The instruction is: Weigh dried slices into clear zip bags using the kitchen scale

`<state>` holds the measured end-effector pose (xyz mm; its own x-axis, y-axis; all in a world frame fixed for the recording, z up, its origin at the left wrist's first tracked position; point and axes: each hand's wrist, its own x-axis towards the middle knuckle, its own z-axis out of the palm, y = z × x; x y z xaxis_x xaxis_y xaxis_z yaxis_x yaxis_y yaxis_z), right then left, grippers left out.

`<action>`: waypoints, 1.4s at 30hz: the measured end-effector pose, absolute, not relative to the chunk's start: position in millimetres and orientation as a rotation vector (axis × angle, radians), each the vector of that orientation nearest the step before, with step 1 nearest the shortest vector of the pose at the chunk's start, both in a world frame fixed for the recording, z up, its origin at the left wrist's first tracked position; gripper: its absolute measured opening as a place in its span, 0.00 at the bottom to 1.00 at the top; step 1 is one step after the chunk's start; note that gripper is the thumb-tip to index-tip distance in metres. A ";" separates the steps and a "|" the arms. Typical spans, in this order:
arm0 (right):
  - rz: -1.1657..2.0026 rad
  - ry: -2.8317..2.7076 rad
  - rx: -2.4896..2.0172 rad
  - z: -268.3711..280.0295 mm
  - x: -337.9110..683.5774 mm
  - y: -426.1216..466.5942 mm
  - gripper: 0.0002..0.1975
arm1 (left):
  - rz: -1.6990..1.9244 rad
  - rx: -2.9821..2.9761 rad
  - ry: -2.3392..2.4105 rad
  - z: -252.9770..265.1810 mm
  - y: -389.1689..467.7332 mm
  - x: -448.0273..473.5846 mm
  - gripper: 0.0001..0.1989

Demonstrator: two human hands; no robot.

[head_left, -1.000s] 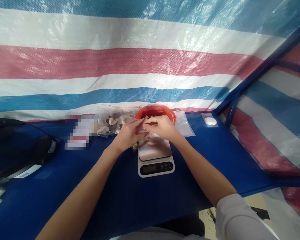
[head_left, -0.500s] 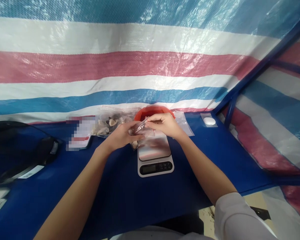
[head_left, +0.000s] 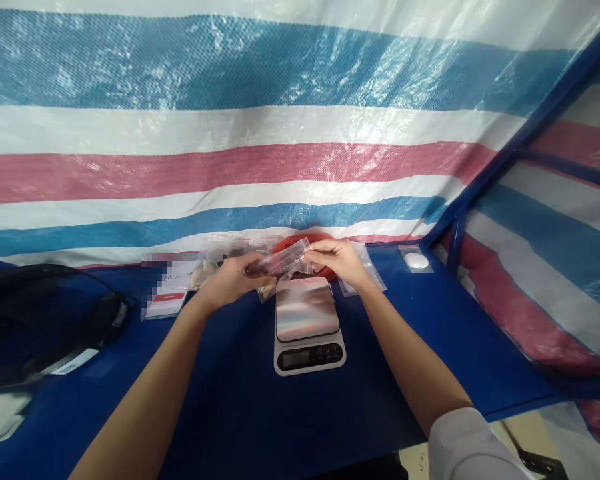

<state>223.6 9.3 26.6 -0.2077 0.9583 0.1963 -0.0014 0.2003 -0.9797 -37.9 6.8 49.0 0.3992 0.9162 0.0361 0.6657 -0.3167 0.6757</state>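
A clear plastic bag is stretched between my two hands, above the back edge of a kitchen scale. My left hand is closed on the bag's left side, thumb pointing right. The fingertips of my right hand pinch its right edge. Behind the bag stands a red bowl, partly covered by the bag and my right hand. Beyond my left hand lies a larger clear bag holding pale and dark pieces that I cannot identify. The scale's plate is bare.
Flat clear bags lie right of the bowl. Farther right is a white oval object on a small clear bag. A phone, partly blurred out, lies left, near a black strapped item. Striped sheeting hangs behind the blue table.
My hands have drawn apart, and the crumpled bag is now stretched lengthwise between them. The scale's plate shows more fully. My view has tilted up slightly.
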 end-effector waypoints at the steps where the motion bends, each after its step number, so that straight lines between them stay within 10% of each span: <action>1: 1.206 -1.431 -0.976 24.8 223.9 12.7 0.19 | 0.557 2.100 1.375 52.7 8.7 -36.7 0.23; 15: 1.227 -1.221 -1.015 22.9 222.9 58.3 0.24 | 0.328 2.386 1.317 97.4 36.0 -5.2 0.11; 42: 1.062 -1.589 -1.178 -0.8 218.3 59.7 0.06 | 0.838 1.721 1.521 79.2 47.2 -31.5 0.34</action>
<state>218.3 59.7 -0.8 -0.1772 0.9727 0.1496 0.2334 0.1892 -0.9538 -31.5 47.2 79.2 0.1083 0.9938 0.0269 0.5541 -0.0828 0.8283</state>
